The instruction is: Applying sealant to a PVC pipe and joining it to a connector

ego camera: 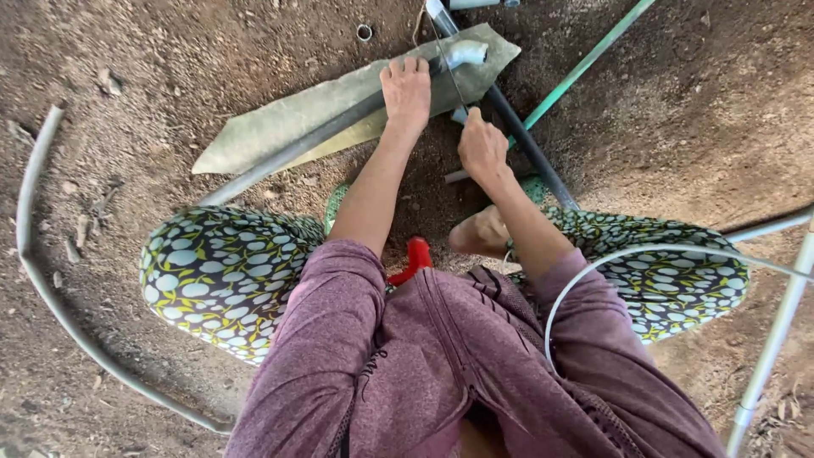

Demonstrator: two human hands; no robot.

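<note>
My left hand presses down on a long grey pipe that lies across a flat stone slab on the dirt. A white elbow fitting sits at the pipe's far end. My right hand is closed around the handle of a thin-bladed saw, whose blade crosses the pipe just right of my left hand. The handle itself is hidden inside my fist.
A dark pipe and a green pipe run diagonally at the right. A curved grey conduit lies at the left, a small metal ring beyond the slab, and a metal pole and white wire loop at right. A red object sits between my knees.
</note>
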